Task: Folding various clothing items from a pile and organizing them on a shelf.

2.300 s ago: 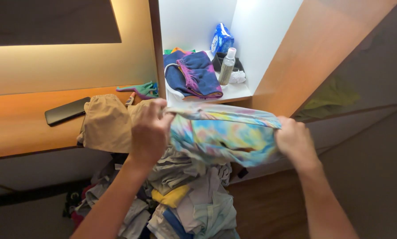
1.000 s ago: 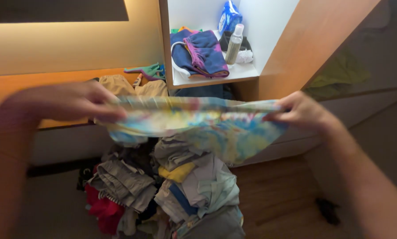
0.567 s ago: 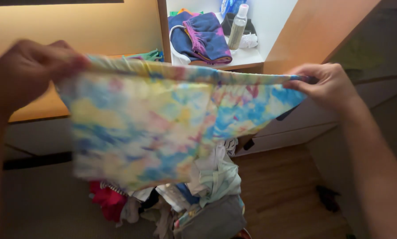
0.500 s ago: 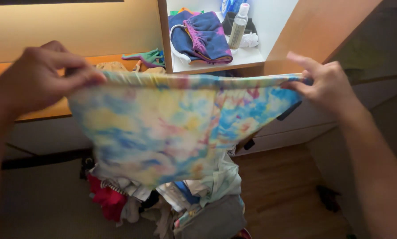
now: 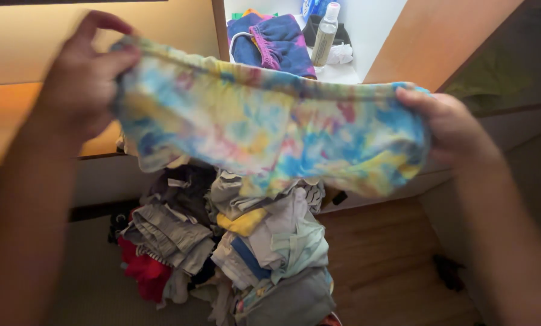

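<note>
Below, a heaped pile of clothes [image 5: 234,253] on the floor; above it, stretched between both hands, a tie-dye garment [image 5: 270,130] hanging in front of the white shelf [image 5: 343,73]. Left hand [image 5: 80,84] closed around one end of the waistband, right hand [image 5: 454,130] pinched shut on the other. Best kept taut and level, grips even, for a square fold.

Both forearms are bare, no sleeves showing; left hand [image 5: 83,78] and right hand [image 5: 454,130] wear no gloves, rings or watch.
</note>
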